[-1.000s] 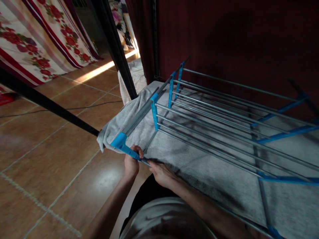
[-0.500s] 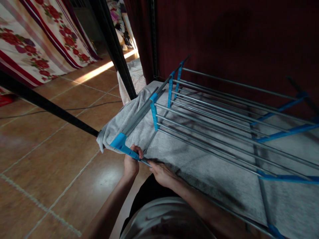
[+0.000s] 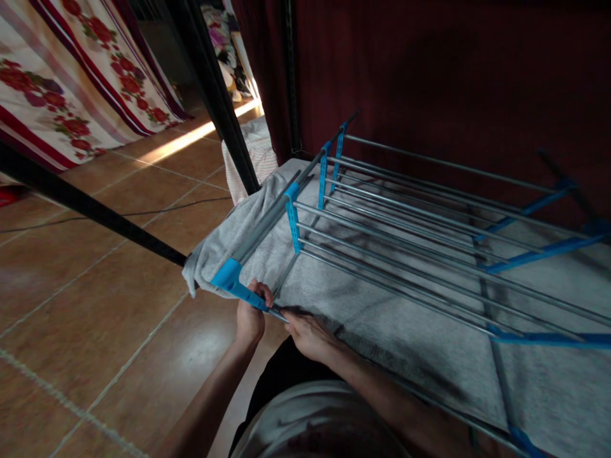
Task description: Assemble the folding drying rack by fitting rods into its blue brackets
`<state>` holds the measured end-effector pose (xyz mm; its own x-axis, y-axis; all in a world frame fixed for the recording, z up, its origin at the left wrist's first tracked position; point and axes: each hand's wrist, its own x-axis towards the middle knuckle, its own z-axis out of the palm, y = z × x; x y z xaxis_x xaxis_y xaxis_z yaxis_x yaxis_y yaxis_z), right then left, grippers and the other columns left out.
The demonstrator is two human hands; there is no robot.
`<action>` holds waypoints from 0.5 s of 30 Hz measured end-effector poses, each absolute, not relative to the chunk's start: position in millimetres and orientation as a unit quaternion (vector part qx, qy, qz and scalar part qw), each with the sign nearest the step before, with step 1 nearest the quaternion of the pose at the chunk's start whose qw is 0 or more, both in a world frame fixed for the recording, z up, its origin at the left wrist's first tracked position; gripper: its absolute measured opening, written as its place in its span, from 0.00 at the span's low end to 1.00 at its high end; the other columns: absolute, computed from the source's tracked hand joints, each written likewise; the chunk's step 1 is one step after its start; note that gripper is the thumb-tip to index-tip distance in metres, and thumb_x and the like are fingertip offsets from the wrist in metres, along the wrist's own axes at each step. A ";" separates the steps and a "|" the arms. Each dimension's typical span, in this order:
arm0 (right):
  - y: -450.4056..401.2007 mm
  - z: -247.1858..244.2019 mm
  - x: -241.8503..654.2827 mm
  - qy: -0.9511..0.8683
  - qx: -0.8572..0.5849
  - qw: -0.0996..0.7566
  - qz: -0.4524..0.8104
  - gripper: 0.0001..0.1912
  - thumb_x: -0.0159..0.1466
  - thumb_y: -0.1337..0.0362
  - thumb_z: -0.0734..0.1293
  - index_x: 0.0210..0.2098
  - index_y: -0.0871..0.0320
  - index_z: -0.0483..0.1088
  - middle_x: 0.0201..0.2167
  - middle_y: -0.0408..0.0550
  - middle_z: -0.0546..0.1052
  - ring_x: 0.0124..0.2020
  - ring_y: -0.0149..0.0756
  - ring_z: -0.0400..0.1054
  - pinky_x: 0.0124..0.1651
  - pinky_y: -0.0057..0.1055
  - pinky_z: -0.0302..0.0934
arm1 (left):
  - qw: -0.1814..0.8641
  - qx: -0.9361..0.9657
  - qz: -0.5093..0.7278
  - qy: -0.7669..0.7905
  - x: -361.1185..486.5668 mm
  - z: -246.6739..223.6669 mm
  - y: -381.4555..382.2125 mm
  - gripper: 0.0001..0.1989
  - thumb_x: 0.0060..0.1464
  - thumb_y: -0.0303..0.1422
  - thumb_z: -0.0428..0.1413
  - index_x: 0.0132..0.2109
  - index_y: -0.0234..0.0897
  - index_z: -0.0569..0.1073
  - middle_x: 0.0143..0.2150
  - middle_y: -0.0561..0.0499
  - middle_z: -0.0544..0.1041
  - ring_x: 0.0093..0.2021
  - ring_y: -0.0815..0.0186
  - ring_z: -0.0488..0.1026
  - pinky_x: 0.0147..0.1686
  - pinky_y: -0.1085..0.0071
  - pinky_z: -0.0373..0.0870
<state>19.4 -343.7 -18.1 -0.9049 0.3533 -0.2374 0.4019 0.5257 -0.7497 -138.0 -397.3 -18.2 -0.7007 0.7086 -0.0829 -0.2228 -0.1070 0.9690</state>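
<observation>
A drying rack of grey metal tubes and blue plastic brackets lies across a grey cloth-covered surface. At the rack's near left corner, my left hand is closed around the end of a blue corner connector. My right hand is just to its right, fingers closed on the metal tube that meets this connector. The exact joint between tube and connector is partly covered by my fingers.
Black metal posts and a black bar frame the left side. A dark red curtain hangs behind. Brown floor tiles, a thin cable and a flowered curtain lie to the left.
Both hands keep their hold at the corner, with hardly any movement. The view has shifted slightly, so the rack's right side appears a little further left.
</observation>
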 end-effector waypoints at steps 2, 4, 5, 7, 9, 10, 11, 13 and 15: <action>-344.0 -17.2 18.5 0.875 0.220 0.025 -0.430 0.24 0.72 0.63 0.56 0.66 0.49 0.62 0.56 0.48 0.77 0.56 0.41 0.72 0.58 0.36 0.64 | 0.315 0.219 0.700 0.603 -139.3 -21.1 -398.7 0.26 0.64 0.47 0.45 0.20 0.39 0.64 0.18 0.51 0.63 0.22 0.66 0.61 0.28 0.67 0.61; -345.8 -16.4 18.4 0.877 0.232 0.024 -0.420 0.23 0.72 0.63 0.56 0.64 0.50 0.64 0.55 0.49 0.78 0.55 0.42 0.72 0.58 0.38 0.65 | 0.274 0.237 0.670 0.648 -141.9 -24.7 -401.4 0.26 0.64 0.48 0.44 0.23 0.39 0.66 0.21 0.50 0.67 0.25 0.64 0.66 0.32 0.67 0.65; -347.2 -15.9 19.4 0.879 0.239 0.018 -0.413 0.23 0.72 0.62 0.56 0.64 0.51 0.64 0.56 0.50 0.77 0.55 0.43 0.72 0.59 0.39 0.65 | 0.244 0.248 0.648 0.678 -143.8 -26.3 -403.2 0.26 0.64 0.49 0.43 0.25 0.39 0.68 0.24 0.49 0.70 0.28 0.62 0.68 0.34 0.66 0.67; -350.9 -14.4 26.1 0.883 0.257 -0.009 -0.394 0.24 0.72 0.60 0.58 0.66 0.53 0.62 0.59 0.53 0.74 0.57 0.45 0.70 0.60 0.41 0.64 | 0.189 0.269 0.600 0.730 -148.6 -28.6 -407.9 0.23 0.62 0.48 0.46 0.30 0.38 0.73 0.30 0.47 0.75 0.34 0.58 0.73 0.39 0.63 0.70; -354.4 -11.7 41.8 0.884 0.273 -0.051 -0.376 0.26 0.72 0.59 0.59 0.68 0.55 0.60 0.62 0.55 0.71 0.60 0.45 0.68 0.62 0.42 0.63 | 0.154 0.292 0.555 0.763 -153.0 -29.5 -414.0 0.20 0.59 0.47 0.49 0.34 0.37 0.76 0.35 0.45 0.79 0.39 0.55 0.74 0.45 0.60 0.71; -355.6 -10.2 53.9 0.881 0.283 -0.074 -0.372 0.26 0.72 0.60 0.59 0.68 0.55 0.59 0.62 0.55 0.70 0.60 0.44 0.67 0.63 0.42 0.63 | 0.148 0.298 0.543 0.771 -154.4 -29.5 -417.5 0.19 0.58 0.46 0.50 0.36 0.37 0.77 0.38 0.45 0.79 0.42 0.53 0.75 0.47 0.59 0.71; -356.6 -8.8 69.0 0.874 0.297 -0.099 -0.371 0.25 0.72 0.61 0.59 0.68 0.54 0.60 0.62 0.54 0.70 0.60 0.43 0.67 0.64 0.41 0.62 | 0.146 0.298 0.538 0.775 -154.9 -29.4 -421.5 0.18 0.57 0.45 0.50 0.37 0.37 0.78 0.40 0.45 0.80 0.45 0.52 0.75 0.49 0.57 0.71; -358.9 -7.4 107.9 0.848 0.338 -0.155 -0.377 0.23 0.73 0.63 0.57 0.65 0.52 0.64 0.61 0.52 0.71 0.59 0.40 0.67 0.64 0.38 0.63 | 0.148 0.280 0.544 0.777 -152.7 -29.0 -430.5 0.17 0.57 0.44 0.51 0.40 0.38 0.79 0.44 0.46 0.80 0.50 0.51 0.74 0.54 0.55 0.70; -364.6 -9.2 155.8 0.803 0.404 -0.221 -0.380 0.21 0.73 0.63 0.55 0.61 0.52 0.68 0.57 0.52 0.74 0.56 0.39 0.70 0.61 0.38 0.65 | 0.159 0.262 0.553 0.775 -147.0 -28.3 -439.6 0.14 0.56 0.44 0.54 0.40 0.40 0.78 0.45 0.48 0.80 0.55 0.50 0.73 0.57 0.54 0.69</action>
<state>155.8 -364.6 -9.2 -0.5768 0.8154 0.0479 0.4800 0.3858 -0.7878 -147.0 -439.6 -28.3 -0.8123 0.5816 0.0426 0.2287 0.2506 0.9407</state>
